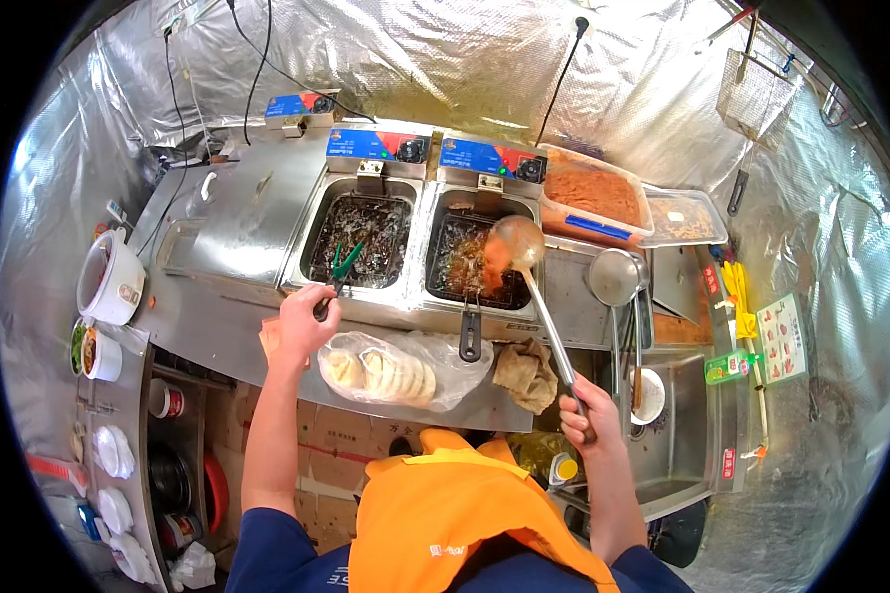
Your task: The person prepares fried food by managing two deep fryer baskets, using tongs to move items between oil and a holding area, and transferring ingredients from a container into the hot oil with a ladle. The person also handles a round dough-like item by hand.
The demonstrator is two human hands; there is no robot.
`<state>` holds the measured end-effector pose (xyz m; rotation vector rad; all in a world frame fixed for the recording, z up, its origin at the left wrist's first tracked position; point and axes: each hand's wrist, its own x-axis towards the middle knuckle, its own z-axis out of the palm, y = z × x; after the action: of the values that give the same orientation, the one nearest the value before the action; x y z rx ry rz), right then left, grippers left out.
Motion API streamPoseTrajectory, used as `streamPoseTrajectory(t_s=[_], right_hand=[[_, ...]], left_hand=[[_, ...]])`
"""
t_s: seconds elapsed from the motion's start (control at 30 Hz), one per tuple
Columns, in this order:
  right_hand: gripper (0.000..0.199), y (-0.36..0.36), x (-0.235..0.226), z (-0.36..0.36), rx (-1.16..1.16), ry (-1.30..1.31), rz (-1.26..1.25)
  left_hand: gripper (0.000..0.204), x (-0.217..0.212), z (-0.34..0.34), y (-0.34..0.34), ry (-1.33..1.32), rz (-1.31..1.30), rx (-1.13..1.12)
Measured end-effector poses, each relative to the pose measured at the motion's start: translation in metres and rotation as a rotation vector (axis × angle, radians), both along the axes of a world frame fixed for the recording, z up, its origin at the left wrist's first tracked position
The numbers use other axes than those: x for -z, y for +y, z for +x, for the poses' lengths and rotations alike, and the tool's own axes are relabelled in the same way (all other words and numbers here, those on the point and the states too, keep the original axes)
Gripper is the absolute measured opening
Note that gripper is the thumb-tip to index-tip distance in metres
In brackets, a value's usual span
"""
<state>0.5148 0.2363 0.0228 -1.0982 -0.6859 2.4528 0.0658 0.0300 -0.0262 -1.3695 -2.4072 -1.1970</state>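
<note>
Looking down on a steel desk (198, 316) with 2 fryers standing side by side. Wrapping the left hand (310, 314) around the dark handle of green-tipped tongs (345, 267), fingers curled tight, tips spread over the left fryer (366, 290). Closing the right hand (590, 413) around the long handle of a ladle (521, 239), fingers firmly bent, bowl held above the right fryer (509, 321). Showing orange-red food (496, 261) at the bowl's left lip, over dark, bubbling liquid; not revealing clearly any contact between food and liquid. Including, in front, a clear bag (391, 376) of pale dough pieces, with a crumpled brown cloth (525, 376) just beside it, and, behind to the right, a tub (593, 198) of reddish mix.

Probably calling for a low, slow tilt, keeping splashes small. Better keeping the grip far back on the ladle, aiming inside the rim, avoiding the black basket handle (471, 338), and holding the tongs well apart from the falling food.
</note>
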Motion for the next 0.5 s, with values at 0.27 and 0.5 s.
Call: streamPoseTrajectory(t_s=[0.27, 0.5], right_hand=[[0.052, 0.023, 0.109, -0.092, -0.147, -0.502, 1.249], [0.053, 0.02, 0.08, -0.095, -0.206, -0.653, 1.461]], left_hand=[[0.013, -0.001, -0.001, 0.004, 0.01, -0.007, 0.026], [0.012, 0.0, 0.0, 0.002, -0.012, -0.002, -0.002]])
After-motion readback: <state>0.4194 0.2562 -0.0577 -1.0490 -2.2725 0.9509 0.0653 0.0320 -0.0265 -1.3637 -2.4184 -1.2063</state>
